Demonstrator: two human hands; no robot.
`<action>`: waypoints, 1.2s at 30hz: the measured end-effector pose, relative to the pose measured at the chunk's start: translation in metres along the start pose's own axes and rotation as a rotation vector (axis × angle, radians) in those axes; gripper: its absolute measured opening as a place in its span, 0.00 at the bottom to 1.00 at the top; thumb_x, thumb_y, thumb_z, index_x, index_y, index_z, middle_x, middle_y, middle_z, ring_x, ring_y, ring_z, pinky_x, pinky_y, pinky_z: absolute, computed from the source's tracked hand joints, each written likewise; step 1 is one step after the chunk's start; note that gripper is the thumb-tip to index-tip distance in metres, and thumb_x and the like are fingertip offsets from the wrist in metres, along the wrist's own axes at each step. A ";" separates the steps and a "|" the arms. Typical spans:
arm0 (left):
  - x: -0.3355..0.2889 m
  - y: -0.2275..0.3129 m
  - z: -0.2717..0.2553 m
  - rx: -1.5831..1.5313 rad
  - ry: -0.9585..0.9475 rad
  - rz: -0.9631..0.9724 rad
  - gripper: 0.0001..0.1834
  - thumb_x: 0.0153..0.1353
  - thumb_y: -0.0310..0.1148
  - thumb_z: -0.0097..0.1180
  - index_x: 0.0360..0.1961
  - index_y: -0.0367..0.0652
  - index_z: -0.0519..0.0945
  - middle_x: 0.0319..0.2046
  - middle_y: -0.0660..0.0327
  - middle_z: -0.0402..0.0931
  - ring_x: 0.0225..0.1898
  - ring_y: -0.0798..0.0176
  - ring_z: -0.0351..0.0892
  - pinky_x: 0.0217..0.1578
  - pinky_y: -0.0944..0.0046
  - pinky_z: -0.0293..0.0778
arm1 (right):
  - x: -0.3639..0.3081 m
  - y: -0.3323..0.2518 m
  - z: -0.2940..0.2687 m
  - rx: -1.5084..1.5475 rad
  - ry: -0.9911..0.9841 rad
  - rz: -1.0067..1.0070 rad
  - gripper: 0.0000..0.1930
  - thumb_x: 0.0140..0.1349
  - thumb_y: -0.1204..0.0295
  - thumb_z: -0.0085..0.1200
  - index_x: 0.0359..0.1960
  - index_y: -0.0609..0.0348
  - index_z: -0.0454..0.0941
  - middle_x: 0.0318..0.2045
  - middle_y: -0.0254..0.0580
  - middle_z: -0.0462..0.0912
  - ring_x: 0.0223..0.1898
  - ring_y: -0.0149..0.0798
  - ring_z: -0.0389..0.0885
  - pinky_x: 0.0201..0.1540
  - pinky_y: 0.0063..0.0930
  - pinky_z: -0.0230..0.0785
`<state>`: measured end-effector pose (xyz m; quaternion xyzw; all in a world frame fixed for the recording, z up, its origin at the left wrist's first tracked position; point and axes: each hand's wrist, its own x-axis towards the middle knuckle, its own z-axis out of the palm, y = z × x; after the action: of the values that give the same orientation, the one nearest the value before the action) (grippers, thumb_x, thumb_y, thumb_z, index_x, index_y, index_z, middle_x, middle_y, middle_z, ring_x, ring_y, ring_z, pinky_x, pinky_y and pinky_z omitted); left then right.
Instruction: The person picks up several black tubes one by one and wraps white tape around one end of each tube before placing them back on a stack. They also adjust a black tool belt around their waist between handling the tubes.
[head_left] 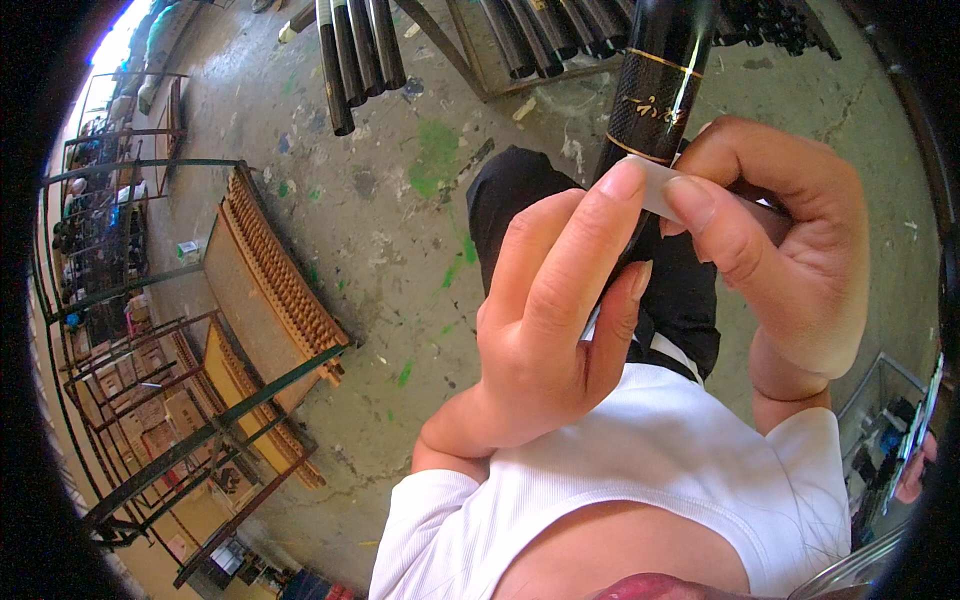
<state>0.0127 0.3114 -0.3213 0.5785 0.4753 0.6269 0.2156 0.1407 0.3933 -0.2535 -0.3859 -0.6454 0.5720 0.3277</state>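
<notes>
Head view, the tube: A black tube (657, 95) with thin gold rings and gold markings comes in from the top edge, slants down between the two hands and slips out of sight behind the left one.
Left grip: The left hand (545, 320) is closed around the tube's lower stretch, thumb on one side and fingers on the other, a fingertip pressing the end of a pale strip.
Right grip: The right hand (790, 235) pinches that pale strip (656, 185), thumb on top, index finger curled behind.
Pale strip: It lies across the tube, just below the lower gold ring, and runs rightward under the right thumb.
Top edge: More dark tubes (360, 60) hang in a cluster at left, with others (535, 40) nearer the middle, by a metal frame (470, 75).
Left side: A green metal rack (165, 290) carries a slanted board (245, 295) edged with wooden knobs (285, 265).
Floor: Grey concrete (400, 270), splashed with green paint.
</notes>
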 end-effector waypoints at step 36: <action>-0.005 0.000 0.001 -0.043 0.003 0.061 0.27 0.53 0.14 0.57 0.57 0.30 0.69 0.44 0.44 0.75 0.39 0.51 0.75 0.40 0.62 0.74 | -0.008 0.001 0.000 0.026 0.024 -0.036 0.07 0.53 0.73 0.52 0.20 0.62 0.73 0.19 0.34 0.73 0.21 0.23 0.64 0.23 0.17 0.51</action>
<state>0.0148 0.3083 -0.3242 0.5872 0.4442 0.6439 0.2080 0.1448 0.3858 -0.2548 -0.3768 -0.6408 0.5697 0.3504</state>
